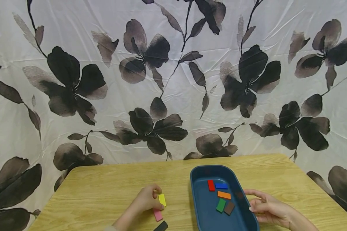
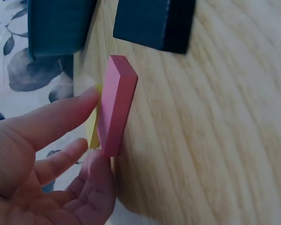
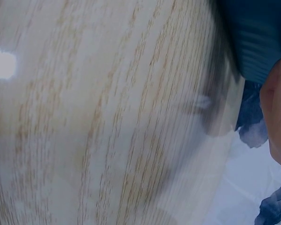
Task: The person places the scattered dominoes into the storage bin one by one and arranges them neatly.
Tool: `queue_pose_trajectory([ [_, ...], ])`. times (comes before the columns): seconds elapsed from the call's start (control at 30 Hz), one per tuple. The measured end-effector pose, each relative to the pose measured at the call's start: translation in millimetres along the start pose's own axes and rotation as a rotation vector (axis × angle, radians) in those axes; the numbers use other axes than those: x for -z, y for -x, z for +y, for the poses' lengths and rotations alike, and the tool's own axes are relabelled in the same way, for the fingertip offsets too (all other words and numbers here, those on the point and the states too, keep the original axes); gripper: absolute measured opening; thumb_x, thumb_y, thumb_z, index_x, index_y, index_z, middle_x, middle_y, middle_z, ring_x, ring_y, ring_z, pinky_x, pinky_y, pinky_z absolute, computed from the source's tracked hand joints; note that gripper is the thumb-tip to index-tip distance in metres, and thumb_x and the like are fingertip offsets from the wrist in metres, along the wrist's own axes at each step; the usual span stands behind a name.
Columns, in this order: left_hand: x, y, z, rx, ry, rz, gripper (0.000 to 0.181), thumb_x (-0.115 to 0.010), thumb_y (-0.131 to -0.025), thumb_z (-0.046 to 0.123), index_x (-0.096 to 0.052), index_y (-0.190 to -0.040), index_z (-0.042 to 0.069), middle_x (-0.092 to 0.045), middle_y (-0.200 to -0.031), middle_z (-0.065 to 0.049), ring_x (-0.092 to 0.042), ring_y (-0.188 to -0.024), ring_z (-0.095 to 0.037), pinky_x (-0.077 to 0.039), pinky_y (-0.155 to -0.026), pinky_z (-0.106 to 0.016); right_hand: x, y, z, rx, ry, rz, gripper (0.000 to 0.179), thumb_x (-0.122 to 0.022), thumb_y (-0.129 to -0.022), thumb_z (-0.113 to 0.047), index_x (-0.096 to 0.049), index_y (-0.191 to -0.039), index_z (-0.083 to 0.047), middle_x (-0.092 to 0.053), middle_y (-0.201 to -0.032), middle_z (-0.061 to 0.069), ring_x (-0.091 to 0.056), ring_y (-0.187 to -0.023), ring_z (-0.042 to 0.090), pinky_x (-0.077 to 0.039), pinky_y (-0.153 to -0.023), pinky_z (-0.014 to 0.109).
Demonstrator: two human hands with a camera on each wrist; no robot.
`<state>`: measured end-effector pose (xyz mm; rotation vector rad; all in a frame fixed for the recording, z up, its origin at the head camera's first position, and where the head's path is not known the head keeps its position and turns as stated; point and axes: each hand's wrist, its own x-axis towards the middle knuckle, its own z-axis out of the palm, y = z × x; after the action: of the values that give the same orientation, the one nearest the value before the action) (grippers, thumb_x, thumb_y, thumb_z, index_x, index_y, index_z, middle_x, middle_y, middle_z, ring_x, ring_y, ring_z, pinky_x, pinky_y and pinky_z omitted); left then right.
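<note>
My left hand [image 1: 146, 199] has its thumb and fingers at the two ends of a flat yellow block [image 1: 162, 200], which lies on the table. A pink block [image 1: 157, 215] is just nearer, beside the thumb; in the left wrist view it partly covers the yellow one. Closer to me lies a black block [image 1: 161, 226], cut off by the frame edge. At the right, my right hand [image 1: 267, 208] rests its fingertips against the outer side of a dark blue tray [image 1: 194, 199]. Only part of that hand shows in the right wrist view.
Inside the tray lie a red block [image 1: 211, 185], a blue block [image 1: 221, 185], an orange block [image 1: 224, 195], a green block [image 1: 221, 205] and a brown block [image 1: 229, 208]. A floral cloth [image 1: 173, 89] hangs behind the wooden table [image 1: 118, 179].
</note>
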<state>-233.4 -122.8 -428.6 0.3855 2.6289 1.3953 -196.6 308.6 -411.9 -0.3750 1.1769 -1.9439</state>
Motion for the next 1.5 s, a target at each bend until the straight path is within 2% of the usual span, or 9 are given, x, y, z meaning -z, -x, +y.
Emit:
queue_pose_trajectory([
  [0.37,0.4,-1.1,4.2,-0.028,-0.198,0.026,0.044,-0.086,-0.053,0.002,-0.060,-0.089,-0.002,-0.049,-0.072,-0.005,-0.044,-0.066,-0.016,-0.038,-0.057,-0.027,-1.4,-3.6,-1.1,-0.008,0.014,0.005,0.042,-0.038,-0.094,0.005,-0.042,-0.130,-0.016,-0.061,-0.102,0.004,-0.062,-0.097,0.018,-0.048,-0.089,0.034],
  [0.7,2.5,-1.2,5.4,-0.029,-0.225,0.041,0.041,-0.086,-0.055,0.004,-0.057,-0.083,0.001,-0.047,-0.069,-0.004,-0.042,-0.062,-0.016,-0.035,-0.055,-0.026,-3.5,-5.5,-1.9,-0.013,0.016,0.011,0.042,-0.038,-0.094,0.005,-0.038,-0.132,-0.012,-0.061,-0.102,0.005,-0.062,-0.097,0.018,-0.048,-0.089,0.034],
  [0.8,0.1,-0.9,5.8,-0.022,-0.223,0.024,0.041,-0.086,-0.056,0.007,-0.057,-0.084,0.001,-0.049,-0.072,-0.005,-0.043,-0.066,-0.017,-0.037,-0.057,-0.027,-4.2,-3.5,1.2,-0.022,-0.011,0.003,0.043,-0.037,-0.094,0.006,-0.035,-0.135,-0.009,-0.061,-0.104,0.006,-0.061,-0.100,0.019,-0.046,-0.092,0.037],
  [0.93,-4.8,-1.9,7.5,-0.008,-0.098,-0.035,0.040,-0.085,-0.061,0.009,-0.059,-0.090,0.000,-0.054,-0.081,-0.005,-0.049,-0.075,-0.017,-0.044,-0.064,-0.030,-3.8,1.4,4.6,-0.026,-0.034,-0.001,0.043,-0.036,-0.094,0.007,-0.037,-0.134,-0.008,-0.062,-0.103,0.005,-0.061,-0.101,0.019,-0.045,-0.093,0.038],
  [1.0,-6.5,-2.4,9.1,0.003,0.018,-0.062,0.041,-0.084,-0.064,0.007,-0.058,-0.094,-0.002,-0.057,-0.084,-0.006,-0.052,-0.077,-0.017,-0.047,-0.066,-0.029,-3.5,3.1,4.7,-0.032,-0.039,0.004,0.042,-0.036,-0.094,0.008,-0.038,-0.133,-0.009,-0.062,-0.102,0.004,-0.061,-0.100,0.019,-0.045,-0.092,0.037],
  [1.1,-7.5,-3.4,12.4,0.044,0.218,-0.082,0.043,-0.080,-0.066,-0.001,-0.054,-0.101,-0.007,-0.058,-0.084,-0.009,-0.055,-0.072,-0.016,-0.050,-0.063,-0.027,-3.0,2.9,3.0,-0.031,-0.016,0.016,0.043,-0.037,-0.094,0.007,-0.037,-0.134,-0.009,-0.062,-0.101,0.004,-0.061,-0.099,0.018,-0.046,-0.091,0.037],
  [1.2,-6.6,-4.5,16.0,0.074,0.335,-0.078,0.048,-0.076,-0.066,-0.007,-0.050,-0.106,-0.012,-0.057,-0.081,-0.011,-0.054,-0.067,-0.015,-0.049,-0.061,-0.025,-3.0,1.0,0.6,-0.028,0.006,0.028,0.044,-0.038,-0.094,0.006,-0.037,-0.135,-0.009,-0.062,-0.101,0.005,-0.062,-0.098,0.018,-0.047,-0.090,0.037],
  [1.4,-4.9,-6.4,21.0,0.067,0.336,-0.057,0.053,-0.076,-0.064,-0.008,-0.049,-0.110,-0.013,-0.054,-0.079,-0.010,-0.052,-0.065,-0.015,-0.046,-0.059,-0.025,-2.8,0.2,-1.7,-0.028,0.008,0.013,0.043,-0.039,-0.093,0.006,-0.039,-0.133,-0.011,-0.062,-0.101,0.004,-0.062,-0.097,0.017,-0.048,-0.089,0.035],
  [1.5,-4.0,-7.3,23.5,0.076,0.389,-0.049,0.054,-0.074,-0.066,-0.009,-0.048,-0.113,-0.013,-0.052,-0.082,-0.011,-0.052,-0.065,-0.015,-0.047,-0.060,-0.026,-2.8,-0.5,-2.1,-0.024,0.014,0.012,0.043,-0.039,-0.094,0.006,-0.039,-0.134,-0.011,-0.062,-0.101,0.004,-0.062,-0.097,0.017,-0.048,-0.089,0.034],
])
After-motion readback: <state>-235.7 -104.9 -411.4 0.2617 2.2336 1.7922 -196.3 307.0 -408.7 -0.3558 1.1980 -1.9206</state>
